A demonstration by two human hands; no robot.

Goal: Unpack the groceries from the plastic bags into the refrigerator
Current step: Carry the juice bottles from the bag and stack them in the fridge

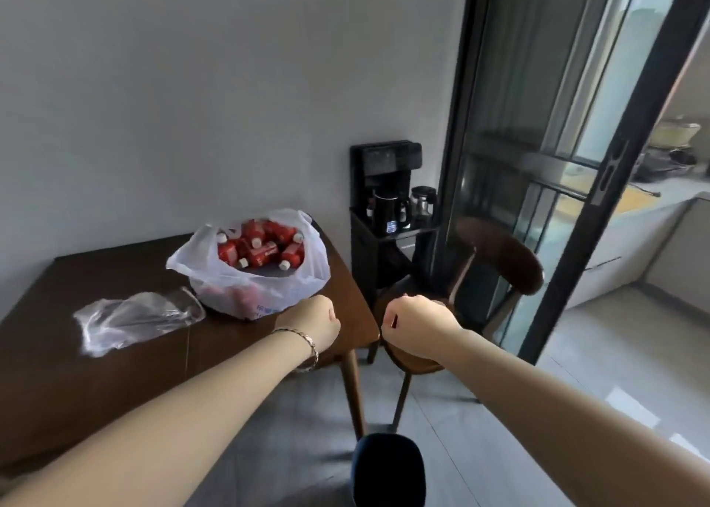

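White bag [269,295] of red bottles [265,251]

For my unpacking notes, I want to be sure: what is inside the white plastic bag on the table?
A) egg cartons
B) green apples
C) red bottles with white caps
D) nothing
C: the open white bag on the table shows red bottles with white caps.

No readable text, white lettering on red bottles [264,254] blurred, blue print on plastic bag [312,273] illegible
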